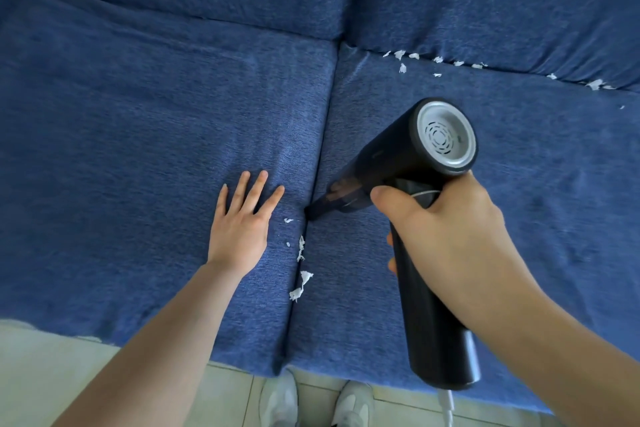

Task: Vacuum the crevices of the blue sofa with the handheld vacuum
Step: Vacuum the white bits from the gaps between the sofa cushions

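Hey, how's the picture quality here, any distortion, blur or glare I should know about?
Head view: wide-angle bending curves the sofa seams and stretches the forearms at the edges; soft, even daylight, no hard shadows; mild sheen on the vacuum silver end cap; paper scraps and both hands fairly sharp, corners slightly soft.

no legible text, label, brand or number anywhere — faint mark on handheld vacuum (pixel 398 163) unreadable

The sofa (pixel 156 107) is deep blue with a fine mottled weave; the vacuum (pixel 398 163) black, its end cap silver; the paper scraps (pixel 301 284) white.
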